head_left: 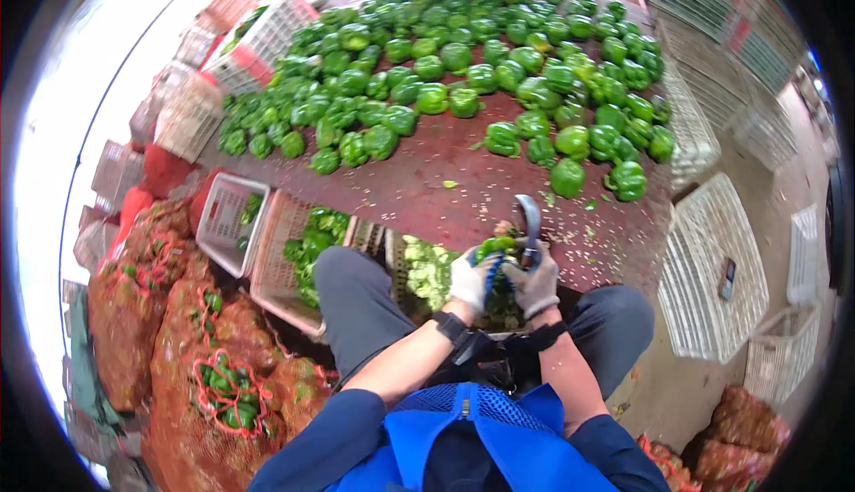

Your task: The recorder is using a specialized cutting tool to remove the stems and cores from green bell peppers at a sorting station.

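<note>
My left hand, in a white glove with blue at the fingers, is closed around a green bell pepper. My right hand, gloved in white too, grips a small curved knife, its hooked blade pointing away from me. Both hands are close together over my lap, just at the near edge of the dark red table. A pale brownish lump shows beside the pepper; I cannot make out what it is. Fingers hide most of the knife's handle and part of the pepper.
A large spread of green bell peppers covers the table's far side, with pale seeds scattered nearer. Below stand a pink crate of peppers and pale cut pieces. Mesh sacks crowd the left; a white crate bears a phone-like object.
</note>
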Demonstrator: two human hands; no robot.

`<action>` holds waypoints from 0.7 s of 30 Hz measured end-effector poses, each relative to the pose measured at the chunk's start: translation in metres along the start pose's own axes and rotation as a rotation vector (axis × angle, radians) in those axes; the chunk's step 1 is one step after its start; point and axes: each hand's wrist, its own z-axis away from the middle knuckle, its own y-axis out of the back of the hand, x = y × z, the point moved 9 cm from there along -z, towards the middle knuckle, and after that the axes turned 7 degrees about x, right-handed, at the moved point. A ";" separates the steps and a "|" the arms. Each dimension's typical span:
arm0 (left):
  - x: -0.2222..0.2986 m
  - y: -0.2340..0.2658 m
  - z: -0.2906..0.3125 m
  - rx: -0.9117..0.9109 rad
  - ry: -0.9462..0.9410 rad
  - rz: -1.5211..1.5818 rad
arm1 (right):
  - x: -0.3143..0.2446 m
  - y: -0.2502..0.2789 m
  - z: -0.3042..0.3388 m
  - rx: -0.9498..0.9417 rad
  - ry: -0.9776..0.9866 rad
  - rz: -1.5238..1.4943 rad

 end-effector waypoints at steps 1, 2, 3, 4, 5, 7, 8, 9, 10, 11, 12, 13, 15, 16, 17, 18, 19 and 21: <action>0.002 -0.003 -0.003 -0.047 -0.036 0.063 | -0.008 0.002 0.001 0.006 0.008 -0.031; 0.001 -0.001 -0.003 -0.038 -0.057 0.046 | -0.007 0.001 0.003 0.015 -0.034 -0.130; 0.001 -0.005 -0.005 -0.041 -0.073 0.029 | -0.002 0.004 0.003 0.035 -0.078 -0.222; 0.006 -0.002 -0.006 -0.043 -0.146 -0.006 | -0.007 0.004 0.002 0.046 -0.050 -0.142; 0.012 0.004 -0.006 -0.047 -0.218 -0.044 | -0.010 0.006 0.000 0.062 -0.020 -0.064; 0.043 0.004 -0.001 -0.079 -0.201 -0.013 | 0.025 0.018 -0.013 0.045 -0.108 -0.131; 0.075 0.009 0.005 -0.046 -0.255 -0.055 | 0.026 0.015 -0.011 0.005 -0.134 -0.101; 0.105 0.018 0.007 -0.019 -0.312 -0.096 | 0.024 0.013 -0.010 -0.029 -0.156 -0.072; 0.122 0.040 0.000 0.029 -0.262 -0.104 | 0.018 0.008 -0.007 -0.058 -0.147 -0.154; 0.139 0.066 -0.007 0.071 -0.207 -0.116 | 0.022 0.003 -0.005 -0.108 -0.137 -0.048; 0.167 0.091 -0.010 0.177 -0.292 -0.148 | 0.021 0.001 -0.002 -0.155 -0.141 -0.007; 0.194 0.115 -0.015 0.270 -0.376 -0.176 | 0.020 0.003 -0.001 -0.192 -0.146 0.039; 0.236 0.184 -0.025 0.407 -0.485 -0.165 | 0.033 -0.007 0.003 -0.256 -0.184 0.019; 0.245 0.239 -0.039 0.508 -0.471 -0.263 | 0.029 -0.011 0.004 -0.293 -0.172 0.077; 0.270 0.259 -0.043 0.465 -0.693 -0.385 | 0.027 -0.016 0.007 -0.344 -0.195 0.142; 0.279 0.296 -0.054 0.608 -0.553 -0.887 | 0.015 -0.016 0.006 -0.354 -0.159 0.180; 0.278 0.302 -0.065 0.597 -0.460 -1.051 | 0.008 -0.014 0.004 -0.360 -0.129 0.223; 0.283 0.304 -0.078 0.644 -0.556 -1.172 | 0.000 -0.011 0.002 -0.344 -0.108 0.220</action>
